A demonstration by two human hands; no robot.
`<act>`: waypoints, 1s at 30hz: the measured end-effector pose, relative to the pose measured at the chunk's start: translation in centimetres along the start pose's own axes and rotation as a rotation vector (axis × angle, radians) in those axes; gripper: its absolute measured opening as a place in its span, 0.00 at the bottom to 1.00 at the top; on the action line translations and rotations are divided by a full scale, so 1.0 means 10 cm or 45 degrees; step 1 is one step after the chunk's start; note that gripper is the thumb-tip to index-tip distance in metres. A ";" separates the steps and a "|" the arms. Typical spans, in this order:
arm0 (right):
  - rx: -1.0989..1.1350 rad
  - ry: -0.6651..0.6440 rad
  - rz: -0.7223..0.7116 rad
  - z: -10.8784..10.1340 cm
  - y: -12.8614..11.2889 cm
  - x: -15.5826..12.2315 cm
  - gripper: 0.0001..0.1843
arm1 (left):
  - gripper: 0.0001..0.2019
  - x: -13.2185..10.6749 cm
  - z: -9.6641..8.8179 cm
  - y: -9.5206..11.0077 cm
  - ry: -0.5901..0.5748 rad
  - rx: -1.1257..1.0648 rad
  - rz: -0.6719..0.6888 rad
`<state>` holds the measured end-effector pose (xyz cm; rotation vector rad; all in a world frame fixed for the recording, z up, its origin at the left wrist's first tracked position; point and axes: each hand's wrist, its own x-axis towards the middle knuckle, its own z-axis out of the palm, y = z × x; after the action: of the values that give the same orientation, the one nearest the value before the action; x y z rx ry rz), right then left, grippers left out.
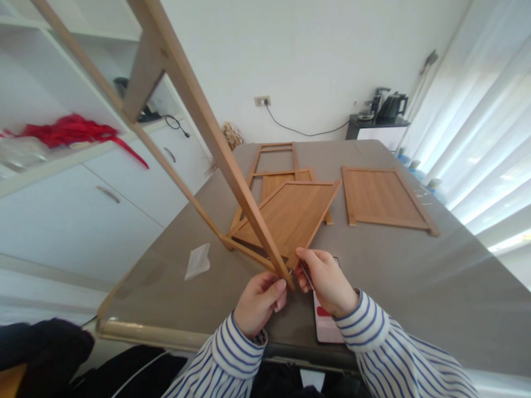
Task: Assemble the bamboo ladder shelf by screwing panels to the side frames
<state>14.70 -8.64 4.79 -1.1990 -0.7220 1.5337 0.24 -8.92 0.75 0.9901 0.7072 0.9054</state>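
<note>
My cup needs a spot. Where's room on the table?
Bare table lies near-right, in front of the flat panel, and left around the small bag. The middle, by the tilted frame and stacked pieces, is crowded.

The tall wooden frame (pixel 208 130) runs out past the top edge, so its upper end is unseen. Whether the left hand (pixel 259 301) truly pinches its foot cannot be made out. A thin metal piece (pixel 306 273) in the grip of the right hand (pixel 327 279) is too small to identify. A pink-and-white sheet (pixel 327 329) on the desk (pixel 415 276) is mostly covered by that wrist. The panel (pixel 290 213) hides part of a ladder-like frame (pixel 276 157). The striped sleeves (pixel 232 359) are cut off at the bottom edge.
</note>
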 end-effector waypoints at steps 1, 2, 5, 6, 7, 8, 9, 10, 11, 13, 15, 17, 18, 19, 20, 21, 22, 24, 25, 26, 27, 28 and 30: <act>-0.001 0.001 -0.001 0.00 0.01 0.00 0.17 | 0.16 0.00 0.00 0.00 -0.004 -0.009 -0.001; -0.002 0.000 -0.003 -0.01 0.01 0.00 0.17 | 0.16 0.00 0.01 -0.01 -0.007 -0.011 -0.001; -0.004 -0.004 -0.007 -0.01 0.02 0.00 0.17 | 0.15 0.01 0.02 -0.01 -0.008 0.010 0.008; -0.005 -0.002 -0.005 -0.01 0.02 0.00 0.17 | 0.15 0.01 0.02 -0.01 -0.008 0.020 0.011; -0.007 -0.001 -0.003 -0.01 0.02 0.00 0.17 | 0.15 0.01 0.02 -0.01 -0.007 0.028 0.013; -0.009 0.001 -0.001 -0.01 0.02 0.00 0.17 | 0.15 0.02 0.03 0.00 -0.004 0.033 0.016; -0.011 0.000 0.000 -0.01 0.01 0.00 0.17 | 0.15 0.02 0.03 0.00 0.003 0.034 0.018; -0.011 -0.001 0.001 -0.01 0.01 0.00 0.17 | 0.15 0.02 0.03 0.00 0.014 0.035 0.021; -0.009 -0.003 0.002 -0.01 0.01 0.00 0.17 | 0.15 0.02 0.04 0.00 0.027 0.039 0.024; -0.011 -0.006 0.007 -0.01 0.00 0.00 0.17 | 0.16 0.03 0.04 -0.01 0.056 0.074 0.034; -0.018 -0.004 0.017 -0.01 -0.01 -0.01 0.17 | 0.16 0.04 0.05 -0.02 0.100 0.139 0.051; -0.019 -0.004 0.024 -0.02 -0.02 -0.01 0.17 | 0.16 0.04 0.05 -0.03 0.164 0.203 0.076; -0.014 -0.005 0.026 -0.02 -0.02 -0.02 0.17 | 0.16 0.04 0.06 -0.03 0.198 0.228 0.090; -0.008 -0.008 0.027 -0.02 -0.03 -0.02 0.17 | 0.15 0.05 0.06 -0.03 0.230 0.249 0.103; -0.003 -0.012 0.025 -0.02 -0.03 -0.02 0.17 | 0.15 0.05 0.07 -0.02 0.256 0.270 0.113; 0.001 -0.016 0.022 -0.02 -0.04 -0.02 0.17 | 0.14 0.05 0.09 -0.02 0.273 0.290 0.121; 0.004 -0.019 0.021 -0.03 -0.04 -0.02 0.17 | 0.13 0.05 0.10 -0.01 0.288 0.309 0.126; 0.006 -0.015 0.018 -0.04 -0.04 -0.02 0.18 | 0.11 0.05 0.14 0.01 0.308 0.341 0.128; 0.004 -0.010 0.017 -0.05 -0.05 -0.01 0.18 | 0.11 0.06 0.16 0.02 0.319 0.354 0.126; 0.002 -0.006 0.018 -0.06 -0.05 -0.01 0.18 | 0.10 0.07 0.18 0.03 0.331 0.365 0.123; 0.002 -0.001 0.023 -0.08 -0.05 -0.01 0.17 | 0.10 0.08 0.19 0.03 0.345 0.373 0.122; 0.002 0.005 0.031 -0.09 -0.05 0.00 0.17 | 0.10 0.09 0.21 0.02 0.361 0.380 0.124; 0.004 0.011 0.045 -0.12 -0.06 0.00 0.17 | 0.10 0.10 0.24 0.01 0.393 0.387 0.138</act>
<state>16.01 -8.59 4.93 -1.2211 -0.6957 1.5577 2.66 -8.89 1.65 1.1778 1.0840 1.0793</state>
